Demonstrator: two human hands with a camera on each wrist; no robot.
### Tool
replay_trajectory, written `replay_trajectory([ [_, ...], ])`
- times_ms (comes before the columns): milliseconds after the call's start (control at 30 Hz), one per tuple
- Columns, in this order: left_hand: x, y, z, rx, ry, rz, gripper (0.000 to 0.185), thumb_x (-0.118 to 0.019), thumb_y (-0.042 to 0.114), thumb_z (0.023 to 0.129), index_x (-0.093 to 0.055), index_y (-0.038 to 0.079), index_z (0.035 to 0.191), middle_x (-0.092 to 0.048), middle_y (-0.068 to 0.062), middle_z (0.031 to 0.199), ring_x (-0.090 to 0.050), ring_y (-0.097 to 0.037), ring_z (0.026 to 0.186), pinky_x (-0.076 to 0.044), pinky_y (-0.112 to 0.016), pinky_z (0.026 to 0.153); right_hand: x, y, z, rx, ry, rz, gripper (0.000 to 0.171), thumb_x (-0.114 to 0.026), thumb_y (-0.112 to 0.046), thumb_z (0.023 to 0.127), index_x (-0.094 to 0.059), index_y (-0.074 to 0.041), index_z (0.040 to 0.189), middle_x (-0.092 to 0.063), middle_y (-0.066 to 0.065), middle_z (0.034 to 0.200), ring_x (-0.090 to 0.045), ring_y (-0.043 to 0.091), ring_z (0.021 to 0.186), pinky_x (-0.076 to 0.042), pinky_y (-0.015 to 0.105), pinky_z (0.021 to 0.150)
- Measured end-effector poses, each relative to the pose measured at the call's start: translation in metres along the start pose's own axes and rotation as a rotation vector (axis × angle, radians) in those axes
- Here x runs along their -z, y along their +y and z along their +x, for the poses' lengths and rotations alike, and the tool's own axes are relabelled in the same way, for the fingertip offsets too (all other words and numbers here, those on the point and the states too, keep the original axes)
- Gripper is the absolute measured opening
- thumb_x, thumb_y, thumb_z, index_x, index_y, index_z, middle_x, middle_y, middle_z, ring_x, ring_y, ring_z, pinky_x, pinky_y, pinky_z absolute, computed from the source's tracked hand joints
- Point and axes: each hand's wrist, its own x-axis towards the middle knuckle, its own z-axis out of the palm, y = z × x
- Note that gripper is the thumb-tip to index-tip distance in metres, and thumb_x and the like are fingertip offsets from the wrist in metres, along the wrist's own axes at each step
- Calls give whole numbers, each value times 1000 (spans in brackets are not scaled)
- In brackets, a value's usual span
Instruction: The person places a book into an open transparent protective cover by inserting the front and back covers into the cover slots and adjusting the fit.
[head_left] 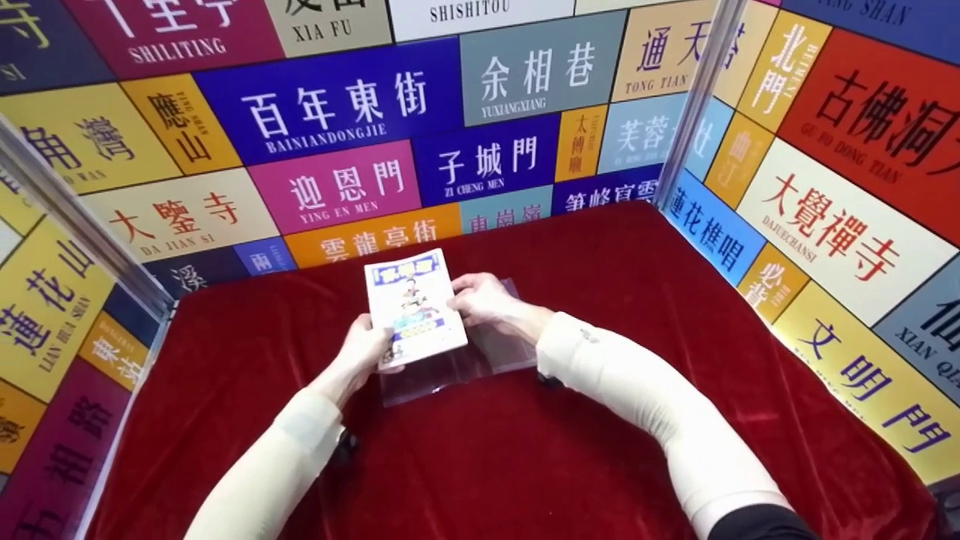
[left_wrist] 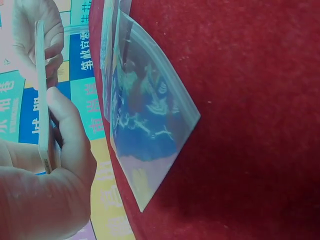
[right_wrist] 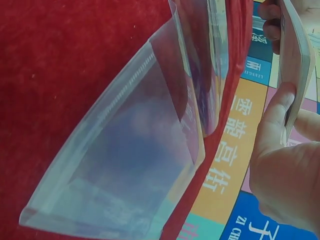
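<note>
A thin booklet (head_left: 412,304) with a colourful printed cover is held just above the red cloth (head_left: 600,285), in the middle of the head view. My left hand (head_left: 367,349) grips its near left corner, thumb on the cover. My right hand (head_left: 480,298) pinches its right edge. Under the booklet a clear zip bag (head_left: 480,360) lies flat on the cloth. The left wrist view shows the booklet (left_wrist: 42,95) edge-on between thumb and fingers, with the bag (left_wrist: 150,120) beside it. In the right wrist view the bag (right_wrist: 135,160) fills the middle and the booklet (right_wrist: 295,55) is at the top right.
Colourful sign panels with Chinese characters wall the cloth on the left (head_left: 52,300), back (head_left: 360,135) and right (head_left: 840,195). A metal corner post (head_left: 694,97) stands at the back right. Bare red cloth spreads in front of and to the right of the hands.
</note>
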Motion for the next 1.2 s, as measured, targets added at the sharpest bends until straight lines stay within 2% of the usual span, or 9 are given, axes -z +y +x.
replay_trajectory([
  [267, -7, 3, 3, -28, -8, 85, 37, -54, 8, 106, -48, -7, 139, -71, -12, 97, -73, -16, 68, -64, -31, 54, 15, 9, -4, -2, 9, -8, 39, -72, 2, 99, -68, 6, 138, -81, 8, 99, -79, 18, 86, -66, 31, 71],
  [467, -11, 3, 5, -18, -26, 90, 40, -62, 8, 106, -54, -11, 141, -75, -13, 98, -77, -16, 72, -67, -32, 59, 26, 14, -7, -13, 23, -35, 40, -74, 0, 98, -69, 4, 137, -82, 6, 99, -78, 15, 84, -63, 27, 67],
  [667, -14, 3, 10, -28, -38, 109, 40, -62, 9, 106, -61, -10, 141, -82, -19, 106, -81, -19, 77, -70, -36, 64, 33, 14, -8, -9, 28, -37, 39, -75, 2, 97, -69, 4, 135, -81, 6, 98, -77, 14, 83, -63, 27, 67],
  [833, -17, 4, 12, -37, -34, 140, 35, -62, 11, 107, -64, -9, 135, -83, -22, 111, -82, -20, 78, -71, -38, 66, 40, 17, -7, -13, 23, -42, 39, -75, 2, 97, -68, 5, 136, -82, 6, 99, -79, 15, 85, -66, 29, 71],
  [1000, -22, 4, 12, -54, -34, 187, 31, -65, 13, 107, -67, -8, 129, -83, -21, 106, -81, -19, 74, -70, -37, 64, 46, 22, -8, -16, 20, -61, 39, -74, 2, 96, -69, 6, 135, -82, 6, 97, -79, 14, 83, -67, 30, 71],
  [1200, -26, -1, 13, -52, -43, 163, 27, -68, 11, 106, -69, -10, 123, -83, -19, 98, -81, -21, 74, -70, -37, 65, 49, 26, -10, -30, 17, -70, 39, -74, 1, 97, -68, 6, 136, -82, 6, 98, -79, 14, 84, -66, 29, 68],
])
